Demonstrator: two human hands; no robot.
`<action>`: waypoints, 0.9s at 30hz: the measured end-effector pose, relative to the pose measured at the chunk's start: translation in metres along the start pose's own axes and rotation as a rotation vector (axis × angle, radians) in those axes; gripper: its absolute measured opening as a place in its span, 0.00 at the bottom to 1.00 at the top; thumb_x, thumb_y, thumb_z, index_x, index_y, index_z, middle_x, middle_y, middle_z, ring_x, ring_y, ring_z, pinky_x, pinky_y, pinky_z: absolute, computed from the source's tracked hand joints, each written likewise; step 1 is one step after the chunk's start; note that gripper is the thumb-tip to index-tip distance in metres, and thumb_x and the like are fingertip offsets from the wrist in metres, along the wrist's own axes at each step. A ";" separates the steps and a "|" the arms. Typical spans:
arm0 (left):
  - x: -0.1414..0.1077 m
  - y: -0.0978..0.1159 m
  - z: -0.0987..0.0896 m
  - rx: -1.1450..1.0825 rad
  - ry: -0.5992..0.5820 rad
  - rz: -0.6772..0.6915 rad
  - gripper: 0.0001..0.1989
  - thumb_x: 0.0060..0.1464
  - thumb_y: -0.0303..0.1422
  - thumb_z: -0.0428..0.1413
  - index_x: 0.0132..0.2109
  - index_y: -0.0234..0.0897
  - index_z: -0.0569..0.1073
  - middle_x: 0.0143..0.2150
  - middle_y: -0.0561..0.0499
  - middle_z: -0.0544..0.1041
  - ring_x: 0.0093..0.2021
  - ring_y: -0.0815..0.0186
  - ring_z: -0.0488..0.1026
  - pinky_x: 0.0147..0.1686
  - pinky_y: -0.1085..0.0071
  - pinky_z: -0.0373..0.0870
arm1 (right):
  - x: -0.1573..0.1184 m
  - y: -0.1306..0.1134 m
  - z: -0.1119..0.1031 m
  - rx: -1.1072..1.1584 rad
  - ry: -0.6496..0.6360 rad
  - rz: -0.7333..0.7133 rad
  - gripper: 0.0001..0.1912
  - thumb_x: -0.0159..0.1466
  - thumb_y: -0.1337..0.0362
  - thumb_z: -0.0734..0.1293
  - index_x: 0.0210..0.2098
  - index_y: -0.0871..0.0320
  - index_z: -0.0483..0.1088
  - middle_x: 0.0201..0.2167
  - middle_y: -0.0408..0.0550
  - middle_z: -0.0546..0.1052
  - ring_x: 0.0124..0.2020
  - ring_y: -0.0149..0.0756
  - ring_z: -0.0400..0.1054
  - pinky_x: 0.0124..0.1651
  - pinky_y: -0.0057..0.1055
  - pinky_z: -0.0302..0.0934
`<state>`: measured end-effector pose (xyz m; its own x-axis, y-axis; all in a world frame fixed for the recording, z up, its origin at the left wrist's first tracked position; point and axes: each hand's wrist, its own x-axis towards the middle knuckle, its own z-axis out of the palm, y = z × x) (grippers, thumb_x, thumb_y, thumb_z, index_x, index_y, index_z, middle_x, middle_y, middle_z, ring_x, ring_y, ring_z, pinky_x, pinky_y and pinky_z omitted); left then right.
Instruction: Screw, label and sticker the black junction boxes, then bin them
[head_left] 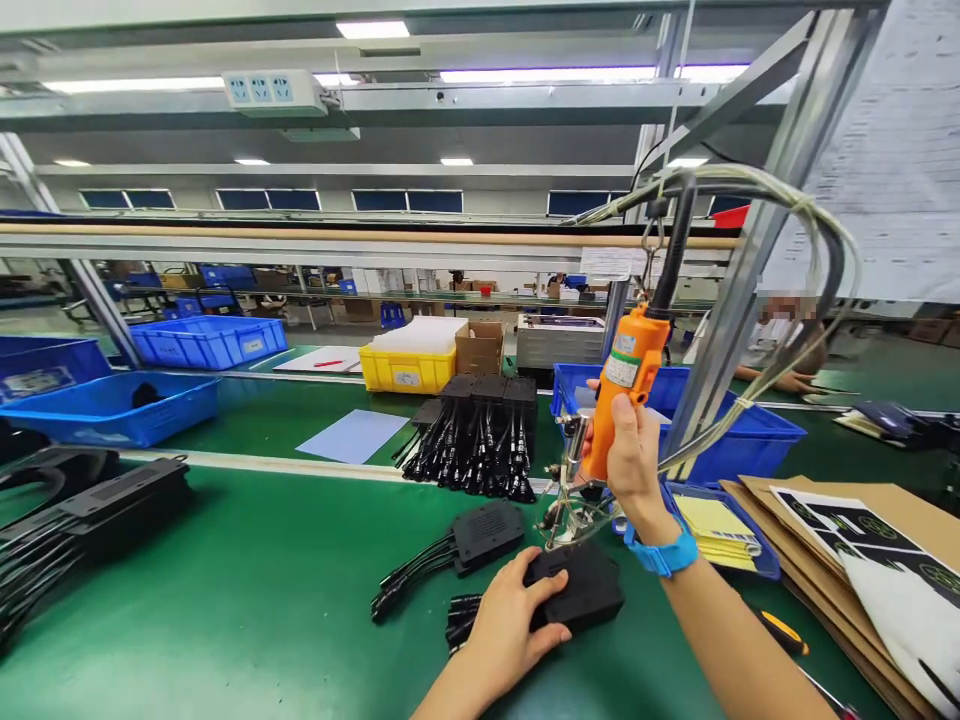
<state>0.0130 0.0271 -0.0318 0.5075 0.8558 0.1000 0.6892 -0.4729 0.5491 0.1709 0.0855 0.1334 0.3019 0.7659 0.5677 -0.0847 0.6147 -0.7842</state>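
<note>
My right hand [634, 455], with a blue strap at its wrist, is wrapped round an orange electric screwdriver [619, 395] that hangs from a cord. The screwdriver's metal tip assembly [574, 515] points down at the far edge of a black control box [589, 590]; whether it touches cannot be made out. Thumb and fingers of my left hand [517, 610] press on that box and grip its near left side. Black cables stick out to its left, partly behind the hand. A second black box with cables [487, 537] lies just beyond, on the green mat [262, 580].
Behind are stacked black boxes with cables [487, 430], a yellow bin [409, 370] and a blue bin [739, 440]. Cardboard sheets [817, 560] and a yellow-handled tool [784, 632] lie right. More cabled boxes [112, 500] sit left. Another person's hand [795, 382] shows far right.
</note>
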 end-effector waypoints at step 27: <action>0.003 -0.006 0.004 -0.017 0.056 0.068 0.33 0.46 0.39 0.69 0.59 0.48 0.71 0.64 0.39 0.63 0.63 0.48 0.62 0.60 0.50 0.62 | -0.008 0.027 -0.005 -0.123 0.011 -0.047 0.23 0.62 0.45 0.62 0.39 0.58 0.71 0.15 0.39 0.68 0.13 0.31 0.62 0.12 0.26 0.57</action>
<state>0.0125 0.0311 -0.0380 0.5228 0.8325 0.1835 0.6450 -0.5270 0.5534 0.1710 0.0949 0.1070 0.3131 0.7343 0.6023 0.0464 0.6216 -0.7819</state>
